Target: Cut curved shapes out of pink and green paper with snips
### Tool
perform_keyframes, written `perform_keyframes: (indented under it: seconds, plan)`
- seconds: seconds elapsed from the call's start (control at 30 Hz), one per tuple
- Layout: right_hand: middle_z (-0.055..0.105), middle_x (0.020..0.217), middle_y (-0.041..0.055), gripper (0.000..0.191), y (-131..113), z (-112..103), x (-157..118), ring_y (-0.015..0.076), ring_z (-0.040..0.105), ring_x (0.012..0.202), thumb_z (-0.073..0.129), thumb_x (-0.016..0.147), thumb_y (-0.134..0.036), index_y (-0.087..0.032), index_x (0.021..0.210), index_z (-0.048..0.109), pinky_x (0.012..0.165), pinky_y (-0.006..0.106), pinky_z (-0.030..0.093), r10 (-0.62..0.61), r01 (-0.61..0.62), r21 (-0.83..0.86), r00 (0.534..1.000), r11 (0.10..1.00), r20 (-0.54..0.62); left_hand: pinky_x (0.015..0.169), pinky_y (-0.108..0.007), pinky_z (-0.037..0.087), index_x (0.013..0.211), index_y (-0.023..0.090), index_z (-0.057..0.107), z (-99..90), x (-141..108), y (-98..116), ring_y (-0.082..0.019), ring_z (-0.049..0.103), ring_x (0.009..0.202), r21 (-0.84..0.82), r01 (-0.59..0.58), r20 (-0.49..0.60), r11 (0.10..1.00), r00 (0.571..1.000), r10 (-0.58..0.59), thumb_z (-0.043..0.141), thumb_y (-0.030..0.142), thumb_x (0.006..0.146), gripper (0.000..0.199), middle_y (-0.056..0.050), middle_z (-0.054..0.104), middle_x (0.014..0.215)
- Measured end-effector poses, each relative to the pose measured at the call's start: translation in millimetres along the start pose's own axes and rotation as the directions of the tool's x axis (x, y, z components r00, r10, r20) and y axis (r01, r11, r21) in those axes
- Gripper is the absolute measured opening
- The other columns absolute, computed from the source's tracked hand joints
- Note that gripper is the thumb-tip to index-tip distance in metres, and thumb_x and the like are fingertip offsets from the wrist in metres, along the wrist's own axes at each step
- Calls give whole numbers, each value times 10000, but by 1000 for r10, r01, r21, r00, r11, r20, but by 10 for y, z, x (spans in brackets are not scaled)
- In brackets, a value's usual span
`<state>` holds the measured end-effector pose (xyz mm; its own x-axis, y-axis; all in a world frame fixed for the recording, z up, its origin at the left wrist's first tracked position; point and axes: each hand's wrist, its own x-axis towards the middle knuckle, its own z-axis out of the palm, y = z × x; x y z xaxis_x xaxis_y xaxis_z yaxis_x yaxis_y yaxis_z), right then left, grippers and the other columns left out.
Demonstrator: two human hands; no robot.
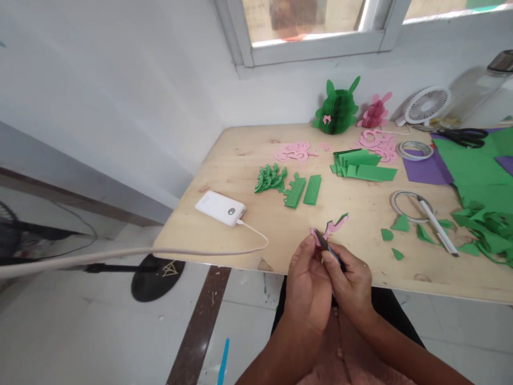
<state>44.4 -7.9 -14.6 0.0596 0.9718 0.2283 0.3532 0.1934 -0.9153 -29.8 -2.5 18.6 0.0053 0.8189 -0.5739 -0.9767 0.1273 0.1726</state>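
Note:
Just over the table's front edge, my left hand (306, 280) pinches a small piece of pink paper (331, 229) between thumb and fingers. A wavy cut strip of it, with dark edges, sticks out to the upper right. My right hand (355, 275) is closed round small scissors (321, 240) with dark blades and a bit of blue at the handle. The blades lie against the pink paper close to my left fingertips. Most of the scissors' handle is hidden in my right hand. Beyond my hands lie folded green paper pieces (295, 192) and a pile of green cut-outs (271, 178).
Pink cut-outs (295, 151), green strips (366, 164), tape rolls (416, 150) and a white pen (437, 225) lie on the table (236, 160). Green (337, 109) and pink paper figures (374, 111) stand by the wall. A cable runs from a white power bank (220, 207) across the left edge.

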Motion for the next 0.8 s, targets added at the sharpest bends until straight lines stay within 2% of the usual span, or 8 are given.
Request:
perform_keyframes:
  seconds: [0.13, 0.43, 0.8]
  plan:
    - [754, 897, 60, 228, 15, 9, -4, 211, 704, 844, 552, 868, -311, -172, 952, 712, 720, 279, 559, -3, 3, 8, 1000, 1000, 2, 848, -216, 475, 812, 88, 697, 59, -36, 21, -101, 649, 789, -12, 2, -44, 1000, 999, -3, 483, 119, 883, 227, -67, 691, 850]
    - [753, 931, 64, 234, -6, 12, 8, 226, 701, 877, 534, 878, -297, -190, 984, 713, 743, 307, 562, -30, 30, 25, 999, 999, 10, 816, -211, 492, 802, 88, 704, 84, -42, 32, -100, 658, 778, -38, 33, -29, 999, 999, -34, 432, 111, 911, 294, -69, 705, 832]
    - [748, 925, 60, 249, -59, 0, 23, 214, 698, 858, 567, 855, -321, -174, 1007, 697, 722, 281, 556, -7, 6, 8, 999, 1000, 52, 800, -209, 496, 781, 100, 700, 94, -46, 76, -98, 653, 757, -34, 32, -76, 999, 997, -35, 431, 129, 918, 304, -54, 698, 812]
